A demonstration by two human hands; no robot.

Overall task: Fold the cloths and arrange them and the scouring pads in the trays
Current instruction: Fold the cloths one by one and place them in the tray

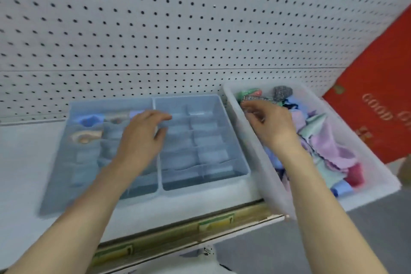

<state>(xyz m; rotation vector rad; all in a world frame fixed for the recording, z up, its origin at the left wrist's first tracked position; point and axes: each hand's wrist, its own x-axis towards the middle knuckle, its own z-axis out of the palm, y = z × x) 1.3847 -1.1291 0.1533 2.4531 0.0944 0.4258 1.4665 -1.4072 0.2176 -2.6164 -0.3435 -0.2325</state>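
Head view. Early in the job, judging by how things lie. In the left tray [66, 162], only a few back compartments filled: a blue bundle [89, 120], a beige roll [85, 137] just in front of it, and something too blurred to name one slot to the right. In the right tray [235, 140], nothing to make out in any compartment.

Heaped in the white bin [266, 184] just beside the right tray: a loose pile of cloths [322, 142] in pink, green and blue, none visibly folded, plus a steel scouring pad [282, 93] and a green-and-pink pad [249, 93] at the far end. Most of the folding and nearly all of the arranging left to do, by that showing.

Left hand [142, 135]: relaxed, fingers loosely extended, palm down, above the divide between the two trays, holding nothing. Whether touching the tray or hovering, impossible to tell through the blur.

Right hand [271, 127]: inside the far end of the bin, fingers curled down onto a silvery scouring pad [252, 99], seemingly pinching it, though the blur hides the exact grip.

That silvery pad: at the right fingertips, inside the bin, just in front of the green-and-pink pad and near the steel one, apart from the left hand, with the bin wall between it and the trays. Pile of cloths just to the right of the right wrist.
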